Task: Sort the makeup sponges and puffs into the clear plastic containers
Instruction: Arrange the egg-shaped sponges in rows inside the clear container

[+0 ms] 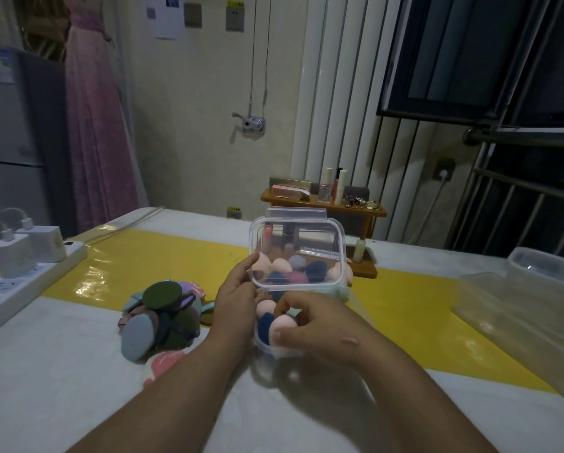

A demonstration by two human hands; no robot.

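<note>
A clear plastic container (261, 344) stands on the table in front of me, filled with egg-shaped sponges (265, 323) in pink, navy and lilac. My left hand (236, 297) holds the clear lid (295, 235) tilted up above the container; more sponges show through it. My right hand (310, 325) rests on the container's near right side, fingers curled over a pink sponge at the rim. A heap of flat round puffs (161, 317) in green, grey and pink lies to the left of the container.
A white power strip (19, 279) with chargers sits at the left table edge. A second clear container (548, 268) and a clear lid (516, 308) are at the right. A small wooden shelf (326, 204) with cosmetics stands behind. A yellow strip (176, 256) crosses the table.
</note>
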